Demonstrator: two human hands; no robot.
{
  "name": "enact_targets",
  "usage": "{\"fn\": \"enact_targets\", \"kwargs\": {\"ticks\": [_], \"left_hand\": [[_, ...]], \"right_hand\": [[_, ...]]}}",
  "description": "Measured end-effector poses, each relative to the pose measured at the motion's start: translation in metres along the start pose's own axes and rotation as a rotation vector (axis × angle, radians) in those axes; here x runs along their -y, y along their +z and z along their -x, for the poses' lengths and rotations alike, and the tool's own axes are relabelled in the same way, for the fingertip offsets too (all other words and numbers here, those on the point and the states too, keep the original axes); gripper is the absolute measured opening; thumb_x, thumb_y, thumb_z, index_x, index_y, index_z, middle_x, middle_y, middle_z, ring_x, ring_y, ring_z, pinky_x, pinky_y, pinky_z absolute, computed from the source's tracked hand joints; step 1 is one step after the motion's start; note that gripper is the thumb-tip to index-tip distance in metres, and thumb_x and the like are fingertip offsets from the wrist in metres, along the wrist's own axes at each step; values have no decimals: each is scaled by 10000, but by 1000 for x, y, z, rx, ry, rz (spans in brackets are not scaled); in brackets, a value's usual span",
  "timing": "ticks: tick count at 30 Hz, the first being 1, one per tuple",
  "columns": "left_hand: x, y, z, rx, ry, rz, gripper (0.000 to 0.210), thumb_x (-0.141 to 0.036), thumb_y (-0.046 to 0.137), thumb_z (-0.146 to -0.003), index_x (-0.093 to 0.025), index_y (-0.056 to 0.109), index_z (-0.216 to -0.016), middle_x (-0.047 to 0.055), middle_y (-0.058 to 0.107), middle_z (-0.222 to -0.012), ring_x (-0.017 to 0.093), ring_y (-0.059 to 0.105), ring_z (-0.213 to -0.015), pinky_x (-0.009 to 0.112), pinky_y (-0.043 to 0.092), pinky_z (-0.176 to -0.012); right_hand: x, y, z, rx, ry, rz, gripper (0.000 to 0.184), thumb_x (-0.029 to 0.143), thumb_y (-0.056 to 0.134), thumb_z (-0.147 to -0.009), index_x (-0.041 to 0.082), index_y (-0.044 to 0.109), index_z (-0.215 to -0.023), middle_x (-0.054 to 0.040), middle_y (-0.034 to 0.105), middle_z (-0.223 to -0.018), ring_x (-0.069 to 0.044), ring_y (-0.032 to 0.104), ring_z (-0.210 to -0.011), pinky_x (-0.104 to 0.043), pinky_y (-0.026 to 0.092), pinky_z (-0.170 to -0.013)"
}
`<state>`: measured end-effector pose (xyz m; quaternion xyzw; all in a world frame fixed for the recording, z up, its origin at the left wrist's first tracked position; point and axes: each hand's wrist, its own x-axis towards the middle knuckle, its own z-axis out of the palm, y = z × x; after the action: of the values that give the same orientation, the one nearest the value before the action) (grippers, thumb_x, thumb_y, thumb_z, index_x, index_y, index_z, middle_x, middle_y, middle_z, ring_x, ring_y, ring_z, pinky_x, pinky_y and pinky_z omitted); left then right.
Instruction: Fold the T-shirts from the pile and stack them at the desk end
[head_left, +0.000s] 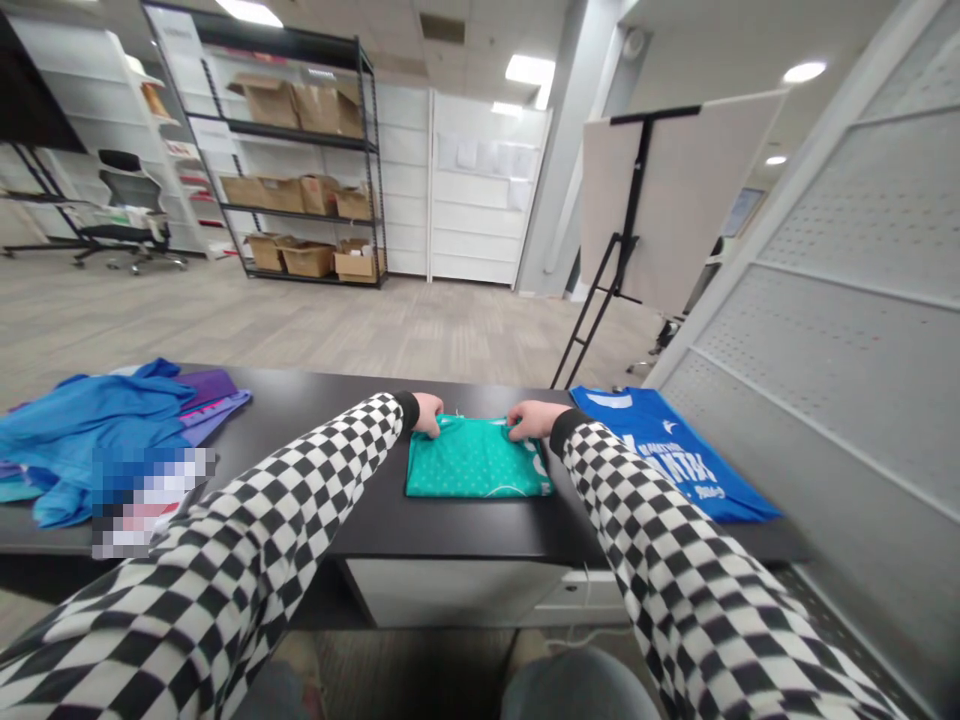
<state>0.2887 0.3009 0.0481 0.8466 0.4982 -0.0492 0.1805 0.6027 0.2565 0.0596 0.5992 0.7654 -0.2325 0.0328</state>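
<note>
A teal-green shirt (480, 462) with small pale dots and white print at its right side lies folded into a rectangle on the dark table (300, 400). My left hand (427, 414) pinches its far left corner, thumb on top of the cloth. At the far right corner, my right hand (534, 420) grips the cloth between thumb and curled fingers. The undersides of both grips are hidden. Just right of my right forearm, a blue jersey (667, 455) with white lettering lies flat, partly covered by my sleeve.
On the table's left end sits a loose pile of blue and purple clothes (97, 430). A perforated white panel (847, 300) borders the table on the right. Beyond the table stand a board on an easel (667, 200) and a black shelf (300, 135) with cardboard boxes.
</note>
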Motion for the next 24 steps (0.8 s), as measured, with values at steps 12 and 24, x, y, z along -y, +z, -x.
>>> {"fn": "enact_targets", "kwargs": {"ticks": [12, 24], "left_hand": [[28, 16, 30, -195, 252, 194, 495, -282, 721, -770, -245, 636, -1256, 24, 776, -1175, 217, 718, -964, 304, 535, -877], [34, 22, 32, -318, 349, 140, 180, -234, 765, -790, -214, 676, -946, 49, 739, -1039, 232, 701, -939, 310, 531, -864]], "right_hand": [[-23, 17, 17, 1, -140, -402, 329, 526, 749, -744, 221, 694, -855, 34, 616, -738, -157, 549, -711, -270, 468, -705], [-30, 22, 14, 2, -144, -489, 328, 513, 818, -729, 221, 719, -842, 44, 632, -723, -159, 545, -717, -279, 453, -728]]}}
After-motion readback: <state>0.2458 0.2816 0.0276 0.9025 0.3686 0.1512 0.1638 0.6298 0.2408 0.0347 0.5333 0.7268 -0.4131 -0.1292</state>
